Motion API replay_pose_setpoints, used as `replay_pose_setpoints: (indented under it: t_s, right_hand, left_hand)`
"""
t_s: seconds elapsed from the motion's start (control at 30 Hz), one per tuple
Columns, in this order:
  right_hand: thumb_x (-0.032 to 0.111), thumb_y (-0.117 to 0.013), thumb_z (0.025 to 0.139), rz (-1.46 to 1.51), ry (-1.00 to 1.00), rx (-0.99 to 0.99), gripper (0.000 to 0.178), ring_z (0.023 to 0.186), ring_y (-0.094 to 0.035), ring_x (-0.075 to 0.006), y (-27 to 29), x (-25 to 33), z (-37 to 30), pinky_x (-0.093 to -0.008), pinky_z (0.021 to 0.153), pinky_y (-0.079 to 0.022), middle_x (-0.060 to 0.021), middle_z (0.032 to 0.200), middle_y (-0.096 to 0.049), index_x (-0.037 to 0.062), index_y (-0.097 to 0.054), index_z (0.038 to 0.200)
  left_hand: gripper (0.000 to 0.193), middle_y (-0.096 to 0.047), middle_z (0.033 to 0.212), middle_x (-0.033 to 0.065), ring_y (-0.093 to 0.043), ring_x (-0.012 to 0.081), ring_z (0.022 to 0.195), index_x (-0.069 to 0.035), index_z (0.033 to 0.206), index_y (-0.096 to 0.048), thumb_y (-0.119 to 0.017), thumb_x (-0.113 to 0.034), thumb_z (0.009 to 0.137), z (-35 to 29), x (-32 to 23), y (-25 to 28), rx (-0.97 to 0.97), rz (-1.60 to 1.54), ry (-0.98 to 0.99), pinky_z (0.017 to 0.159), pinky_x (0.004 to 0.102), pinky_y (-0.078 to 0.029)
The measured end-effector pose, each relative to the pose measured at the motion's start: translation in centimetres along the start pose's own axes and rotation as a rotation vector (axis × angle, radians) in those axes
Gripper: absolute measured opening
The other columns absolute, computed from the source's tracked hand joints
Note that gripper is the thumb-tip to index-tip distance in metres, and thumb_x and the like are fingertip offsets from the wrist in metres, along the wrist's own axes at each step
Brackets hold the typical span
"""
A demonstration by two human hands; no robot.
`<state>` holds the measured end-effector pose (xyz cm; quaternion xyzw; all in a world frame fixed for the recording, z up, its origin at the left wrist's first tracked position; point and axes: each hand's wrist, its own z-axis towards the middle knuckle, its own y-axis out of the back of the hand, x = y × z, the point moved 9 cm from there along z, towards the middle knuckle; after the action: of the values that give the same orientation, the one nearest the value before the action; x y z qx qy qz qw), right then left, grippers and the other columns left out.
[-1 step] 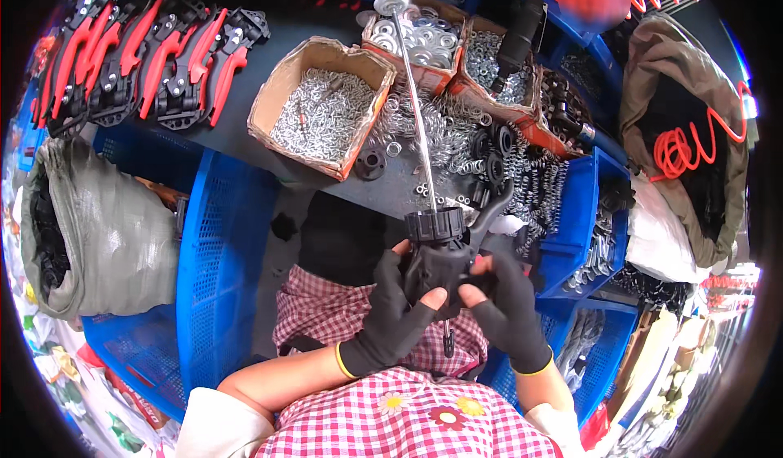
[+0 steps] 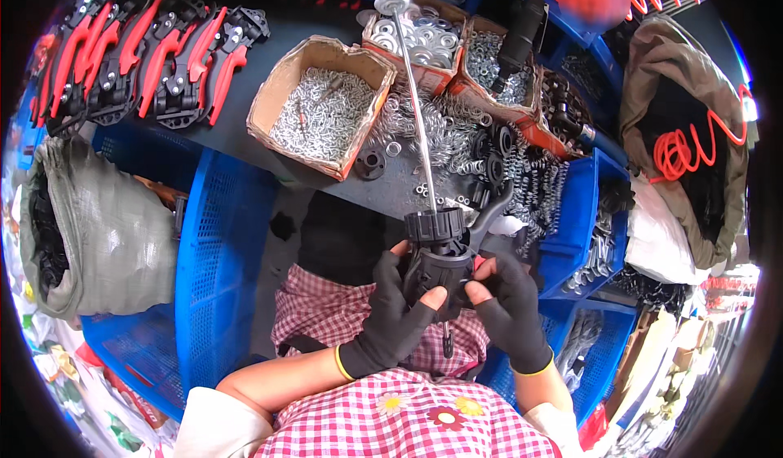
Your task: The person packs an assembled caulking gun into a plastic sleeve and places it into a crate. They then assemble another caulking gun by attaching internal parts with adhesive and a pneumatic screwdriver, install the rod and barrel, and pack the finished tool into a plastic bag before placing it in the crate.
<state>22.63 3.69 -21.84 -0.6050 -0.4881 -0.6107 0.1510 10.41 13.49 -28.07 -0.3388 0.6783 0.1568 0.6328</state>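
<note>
Gripping the black fitting (image 2: 439,264), left hand (image 2: 390,319) and right hand (image 2: 507,311).

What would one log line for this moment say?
left hand: grips black plastic fitting | right hand: grips same fitting | metal rod: sticks up from fitting

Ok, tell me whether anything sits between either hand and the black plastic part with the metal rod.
Nothing visible does. The left hand and the right hand both already clasp the black plastic part directly, fingertips on its sides. The metal rod rises from it over the workbench.
</note>
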Motion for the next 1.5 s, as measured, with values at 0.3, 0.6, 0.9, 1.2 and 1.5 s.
replay_pose_setpoints:
  t_s: [0.3,0.6,0.9,1.2,1.5]
  right_hand:
    - [0.003,-0.066,0.088,0.145,-0.101,-0.065,0.018,0.072,-0.055,-0.0072,2.0,-0.7,3.1,-0.0242,0.066,-0.047,-0.0008,0.08,-0.056,0.0006,-0.052,0.099]
    - [0.032,-0.078,0.072,-0.752,0.208,-0.795,0.052,0.08,-0.06,-0.0224,14.8,6.0,26.3,-0.0373,0.078,-0.049,-0.0102,0.091,-0.065,-0.0015,-0.06,0.107]
    - [0.021,-0.076,0.07,-0.23,0.385,-0.962,0.036,0.07,-0.061,-0.0175,14.7,3.9,29.1,-0.0334,0.064,-0.05,-0.0084,0.083,-0.065,0.003,-0.061,0.097]
    - [0.013,-0.052,0.089,0.184,0.995,-0.542,0.039,0.104,-0.063,-0.0329,10.7,14.8,12.3,-0.0461,0.099,-0.049,-0.0237,0.116,-0.062,-0.0095,-0.056,0.12]
    - [0.009,-0.075,0.056,0.501,0.812,-0.222,0.077,0.09,-0.045,-0.0196,6.9,13.7,2.4,-0.0314,0.073,-0.038,-0.013,0.113,-0.043,-0.0014,-0.048,0.128]
  left_hand:
    - [0.074,-0.041,0.13,0.0177,-0.047,0.0208,0.12,0.005,0.142,-0.021,-0.066,-0.013,0.086,1.7,0.7,-1.0,-0.04,-0.246,0.156,0.1,0.0348,-0.042]
    - [0.053,-0.064,0.103,0.0072,-0.063,0.0146,0.091,-0.001,0.123,-0.049,-0.071,-0.004,0.075,5.3,0.1,-1.7,0.069,-0.288,0.308,0.083,0.0318,-0.053]
    - [0.082,-0.055,0.11,0.0114,-0.06,0.0207,0.091,0.005,0.127,-0.043,-0.087,-0.033,0.069,5.1,-6.3,3.9,-0.143,0.367,-0.119,0.08,0.0361,-0.05]
    - [0.017,-0.061,0.076,0.0115,-0.064,0.0292,0.076,-0.005,0.079,-0.065,-0.065,-0.022,0.081,17.7,-9.6,10.1,0.35,1.878,-0.301,0.068,0.0407,-0.049]
    - [0.026,-0.07,0.096,0.013,-0.067,0.027,0.086,-0.008,0.096,-0.072,-0.063,-0.031,0.089,18.4,-9.0,12.5,0.001,1.254,-0.005,0.077,0.0378,-0.051]
